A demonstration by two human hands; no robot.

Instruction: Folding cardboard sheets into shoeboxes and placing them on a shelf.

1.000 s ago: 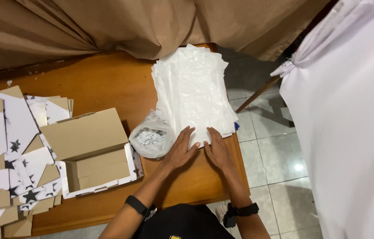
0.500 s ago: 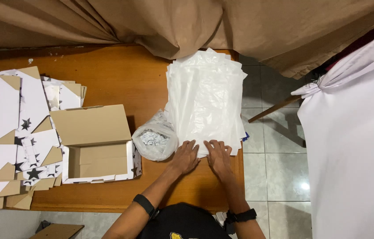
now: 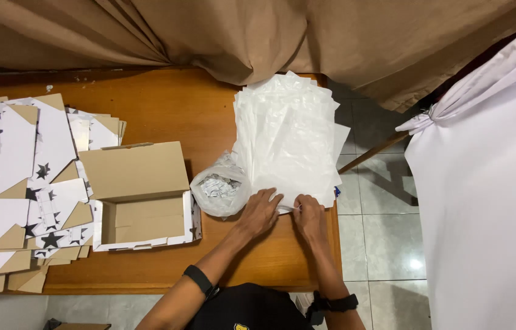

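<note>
A thick stack of white translucent paper sheets (image 3: 285, 137) lies at the right end of a wooden table (image 3: 166, 104). My left hand (image 3: 261, 211) rests flat on the stack's near edge. My right hand (image 3: 308, 215) pinches the near edge of a sheet beside it. Both wrists wear dark bands. Just left of my left hand sits a clear plastic bag (image 3: 218, 189) with small silvery pieces inside.
An open cardboard box (image 3: 142, 205) with its lid up stands left of the bag. Several flat, star-printed box blanks (image 3: 17, 177) are heaped at the far left. Brown curtains (image 3: 239, 30) hang behind the table; white cloth (image 3: 484, 201) and tiled floor are at the right.
The view has shifted, so the table sits lower and more centred. Both hands have drawn back slightly to the near edge of the stack, and the right fingers now pinch a sheet.
</note>
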